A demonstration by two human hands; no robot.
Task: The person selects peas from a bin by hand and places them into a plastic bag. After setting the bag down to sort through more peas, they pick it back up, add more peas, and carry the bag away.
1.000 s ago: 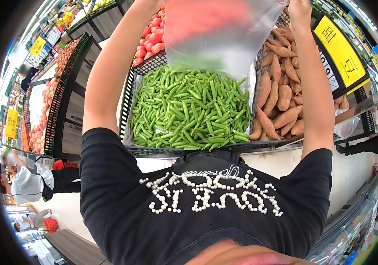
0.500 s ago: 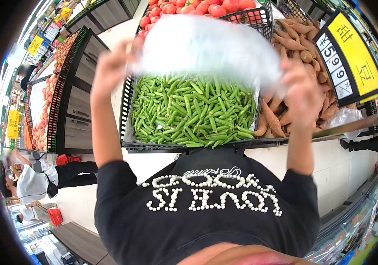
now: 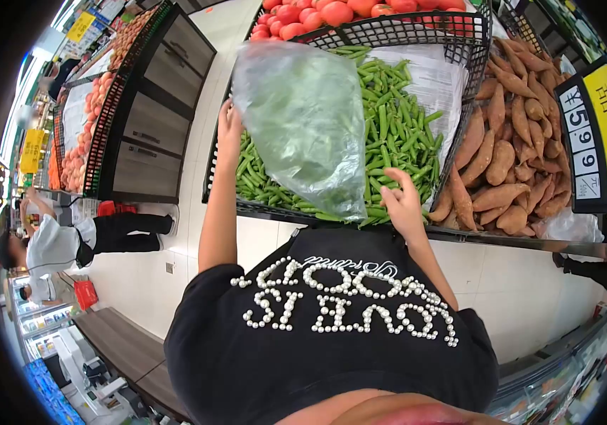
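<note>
A long produce stand [image 3: 530, 244] is seen running across the upper part of the view, divided into black wire baskets. The middle basket [image 3: 417, 32] is heaped with green pea pods [image 3: 395, 134]; sweet potatoes [image 3: 509, 156] are piled in the basket on the right, and red tomatoes [image 3: 332, 10] in the one behind. A yellow price sign [image 3: 604, 138] is clipped at the far right. A second stand of pale round fruit [image 3: 76, 152] is seen at the left, beside which another person in a white top [image 3: 52, 248] is bent over.

A thin clear plastic bag [image 3: 303, 127] is held up over the near left part of the pea basket, its long axis running from the upper left down to a point near the basket's front rim. The upper left edge of the bag is pinched by the left hand [image 3: 230, 131], fingers closed on the film. The right hand [image 3: 401, 205] is held loosely spread, fingers slightly curled, at the bag's lower right corner; whether the film is touched there cannot be told. The pea pods lie directly ahead of and just beyond the right hand, which is the nearer of the two to them.
</note>
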